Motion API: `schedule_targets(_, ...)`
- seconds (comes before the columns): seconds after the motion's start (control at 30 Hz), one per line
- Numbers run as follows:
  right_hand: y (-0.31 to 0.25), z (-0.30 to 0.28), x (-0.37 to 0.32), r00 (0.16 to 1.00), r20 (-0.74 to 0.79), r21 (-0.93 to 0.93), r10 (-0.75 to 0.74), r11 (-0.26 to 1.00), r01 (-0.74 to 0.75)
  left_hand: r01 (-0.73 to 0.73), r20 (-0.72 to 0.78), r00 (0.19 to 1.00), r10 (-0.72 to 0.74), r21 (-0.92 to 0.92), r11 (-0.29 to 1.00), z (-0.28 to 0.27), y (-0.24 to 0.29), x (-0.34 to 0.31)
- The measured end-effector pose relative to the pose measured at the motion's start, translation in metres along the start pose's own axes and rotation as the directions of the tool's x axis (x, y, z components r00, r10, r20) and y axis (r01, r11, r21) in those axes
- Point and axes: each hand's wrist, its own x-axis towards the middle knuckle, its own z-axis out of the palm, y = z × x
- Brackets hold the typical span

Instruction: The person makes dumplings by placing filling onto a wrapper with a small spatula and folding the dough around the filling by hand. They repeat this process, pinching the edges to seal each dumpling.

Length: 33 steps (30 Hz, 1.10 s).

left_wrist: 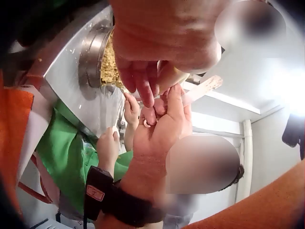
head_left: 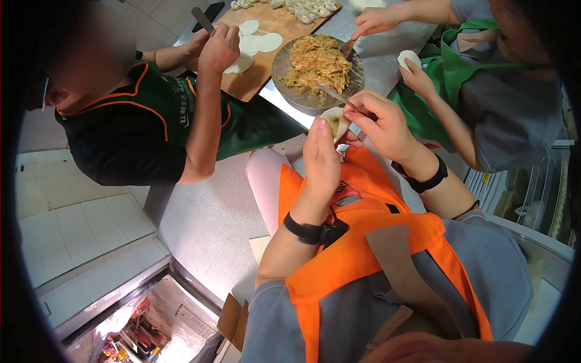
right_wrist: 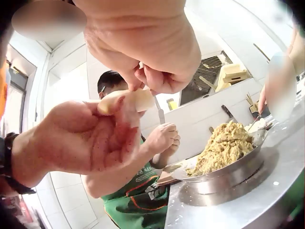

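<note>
In the head view my left hand [head_left: 322, 158] cradles a dumpling wrapper [head_left: 336, 121] with filling showing inside it. My right hand [head_left: 387, 124] is at the wrapper's far edge, its fingertips touching it, and grips a thin flat spreading stick [head_left: 336, 95] that juts out to the left. The right wrist view shows the pale folded wrapper [right_wrist: 127, 101] lying along the fingers of my left hand [right_wrist: 90, 136]. From the left wrist, the stick's flat blade [left_wrist: 206, 90] sticks out past my right hand [left_wrist: 164, 121].
Just beyond stands a metal bowl [head_left: 358, 89] heaped with filling [head_left: 318, 63]. A person in a dark green apron [head_left: 172, 100] works with a blade over a wooden board [head_left: 257, 91] with round wrappers [head_left: 271, 42]. Another person [head_left: 508, 103], right, holds a wrapper and reaches into the bowl.
</note>
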Motion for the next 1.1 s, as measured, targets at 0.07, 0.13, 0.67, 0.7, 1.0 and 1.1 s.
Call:
schedule_targets(0.07,-0.003,0.001,-0.001,0.999,0.007,0.041,0.036,0.998,-0.036,-0.035,0.003,0.999,0.034,0.055,0.998,0.002,0.009,-0.007)
schedule_targets(0.13,-0.009,0.003,-0.004,0.996,0.007,0.136,0.09,0.987,-0.09,-0.123,-0.001,0.992,0.126,0.202,0.972,0.004,0.013,-0.01)
schedule_targets(0.67,-0.041,-0.006,-0.01,1.0,0.014,0.116,-0.017,0.993,0.016,-0.464,0.076,0.855,0.513,0.553,0.692,0.015,0.042,-0.018)
schedule_targets(0.7,-0.044,-0.009,-0.01,0.996,0.025,0.005,-0.09,0.996,0.09,-0.491,0.106,0.839,0.533,0.568,0.66,0.013,0.04,-0.017)
schedule_targets(1.0,-0.069,-0.012,-0.002,0.96,0.057,0.028,-0.274,0.962,0.273,0.006,0.234,0.972,-0.017,0.045,0.999,0.023,0.084,-0.039)
schedule_targets(1.1,-0.065,-0.007,-0.004,0.912,0.155,0.191,-0.379,0.918,0.349,0.021,0.322,0.946,-0.03,0.03,0.999,0.019,0.092,-0.043)
